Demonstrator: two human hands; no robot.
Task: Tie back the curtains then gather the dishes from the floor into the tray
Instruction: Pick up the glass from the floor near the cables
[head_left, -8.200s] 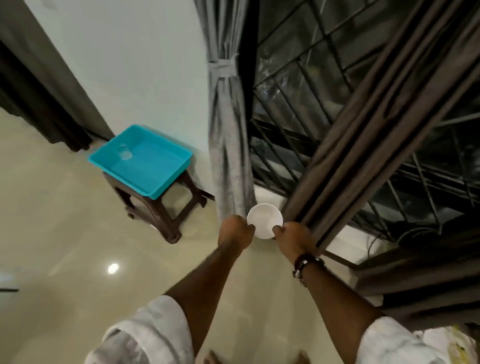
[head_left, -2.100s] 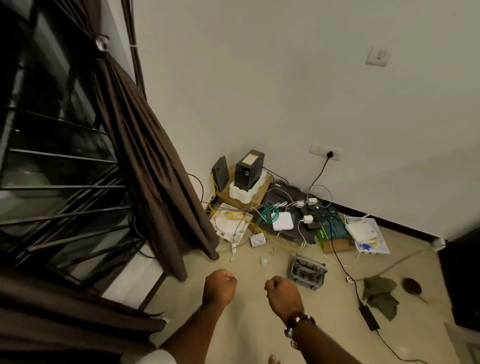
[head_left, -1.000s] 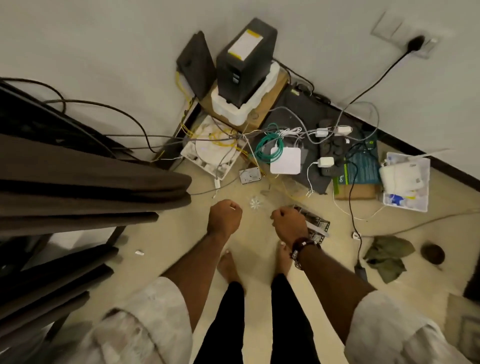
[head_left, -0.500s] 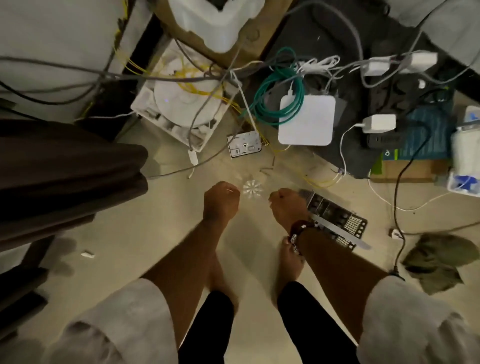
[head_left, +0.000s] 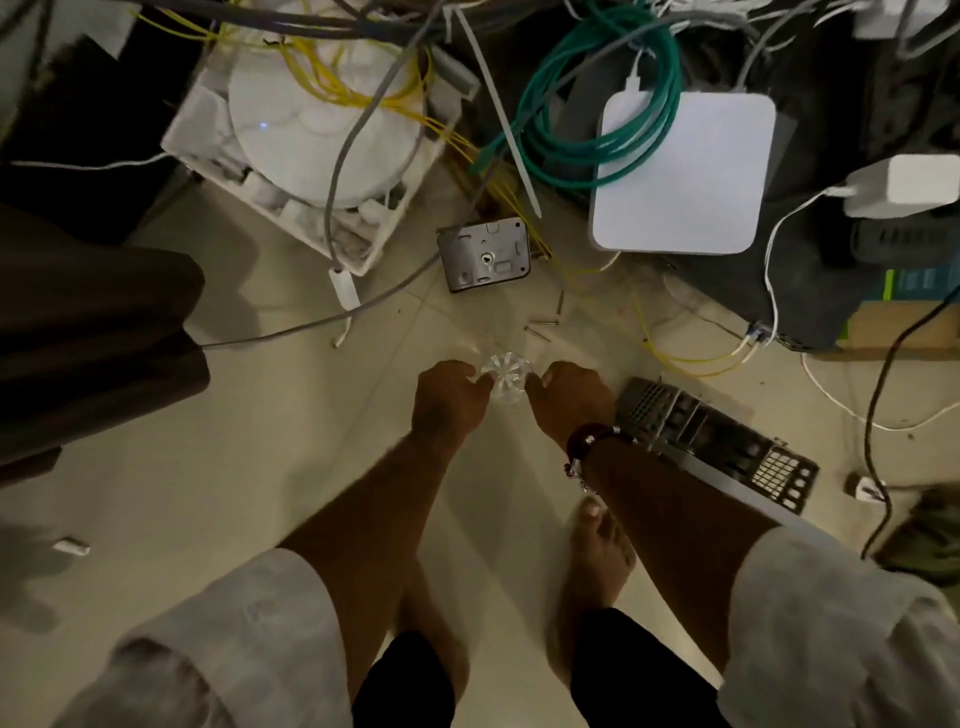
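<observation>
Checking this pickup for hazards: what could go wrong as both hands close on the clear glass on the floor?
1. The clear glass is see-through in dim light, with the left hand and right hand only at its sides; it may slip.
2. Loose screws lie just beyond it, and a bare foot is close by.
3. The yellow cable could snag.

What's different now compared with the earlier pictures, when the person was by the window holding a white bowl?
The white bowl is gone from the hands. The person turned from the window to the cable-strewn corner and bent down; the left hand and right hand dropped to a clear glass dish on the floor and now touch it on either side. The dish, white box and green cable lie as before.
</observation>
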